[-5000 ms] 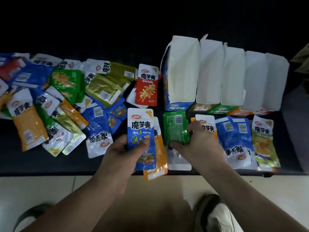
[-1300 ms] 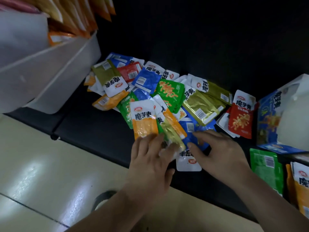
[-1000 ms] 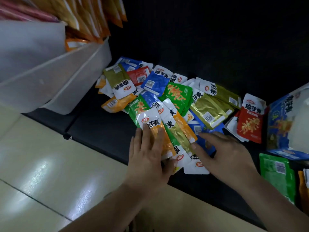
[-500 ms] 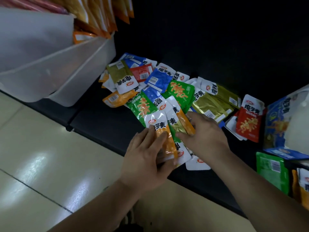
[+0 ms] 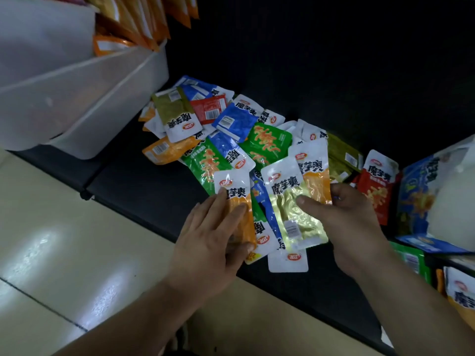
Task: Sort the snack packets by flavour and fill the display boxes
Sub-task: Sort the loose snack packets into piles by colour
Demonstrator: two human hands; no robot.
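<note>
Front edge of black counter: left hand lies flat, fingers straight and slightly spread, pressing orange packet down. Right hand pinches yellow-green packet, thumb on its face, above near side of heap. Second orange packet fans out behind it (we cannot tell whether same fingers hold it). We see mixed heap of packets mid-counter, blue display box at right edge, white bin at left end.
</note>
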